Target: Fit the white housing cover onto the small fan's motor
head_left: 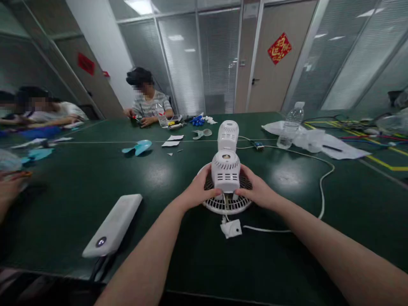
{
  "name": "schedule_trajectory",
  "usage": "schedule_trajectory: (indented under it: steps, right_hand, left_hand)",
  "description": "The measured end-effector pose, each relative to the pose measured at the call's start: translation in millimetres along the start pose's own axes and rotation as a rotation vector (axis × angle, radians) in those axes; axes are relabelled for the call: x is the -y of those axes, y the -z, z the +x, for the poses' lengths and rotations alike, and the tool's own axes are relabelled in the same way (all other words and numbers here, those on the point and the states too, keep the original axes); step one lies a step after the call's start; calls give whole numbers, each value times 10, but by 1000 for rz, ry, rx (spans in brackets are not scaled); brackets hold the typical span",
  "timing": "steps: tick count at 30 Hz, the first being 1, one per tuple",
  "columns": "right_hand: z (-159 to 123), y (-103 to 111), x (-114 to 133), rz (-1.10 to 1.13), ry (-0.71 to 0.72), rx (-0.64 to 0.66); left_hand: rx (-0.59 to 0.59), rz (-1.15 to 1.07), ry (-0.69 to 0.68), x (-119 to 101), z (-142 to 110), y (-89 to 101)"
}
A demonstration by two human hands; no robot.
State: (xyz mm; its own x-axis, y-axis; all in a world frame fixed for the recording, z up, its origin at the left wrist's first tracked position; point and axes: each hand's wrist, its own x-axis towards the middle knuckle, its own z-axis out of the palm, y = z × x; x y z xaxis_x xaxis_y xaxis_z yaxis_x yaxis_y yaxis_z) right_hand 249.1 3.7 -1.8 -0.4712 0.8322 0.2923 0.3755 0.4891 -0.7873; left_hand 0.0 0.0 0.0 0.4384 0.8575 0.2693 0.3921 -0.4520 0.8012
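Observation:
A small white electric fan's motor housing (225, 172), with vent slots, stands upright between my hands. Under it the round white fan grille (219, 208) lies on the table. My left hand (200, 189) wraps the housing's left side, thumb toward the near bottom edge. On the other side my right hand (255, 187) grips it in the same way. A second white vented piece (228, 131) rises just behind; how it joins the housing is hidden. From the near side a thin wire leads to a small white plate (231, 228) on the table.
A white power bank (114, 225) lies left on the green table. Beyond are blue fan blades (138, 147), paper slips (172, 141) and clear blades (202, 133). A white cable (322, 195) curves right, near a plastic bottle (290, 125). A person (148, 102) sits opposite; another's hand (9, 187) shows at left.

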Motion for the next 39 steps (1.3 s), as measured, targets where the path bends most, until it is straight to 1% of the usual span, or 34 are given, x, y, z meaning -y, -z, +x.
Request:
schedule_trajectory:
  steps: [8, 14, 22, 27, 31, 36, 39]
  right_hand:
    - [-5, 39, 40, -3, -6, 17]
    - [-15, 63, 47, 15, -40, 40]
    - [-13, 61, 39, 4, -15, 38]
    - [-14, 71, 51, -3, -18, 49]
    - [-14, 74, 35, 2, -25, 45]
    - [-13, 74, 11, -10, -41, 16]
    - [-19, 72, 13, -15, -34, 11]
  left_hand:
    - [19, -35, 8, 17, 3, 4]
    - [19, -34, 0, 3, 3, 11]
    - [33, -42, 8, -39, -4, 32]
    - [34, -45, 4, -20, -2, 31]
    - [24, -18, -6, 11, 4, 25]
    - [44, 25, -22, 24, 6, 38]
    - [53, 51, -7, 15, 2, 64]
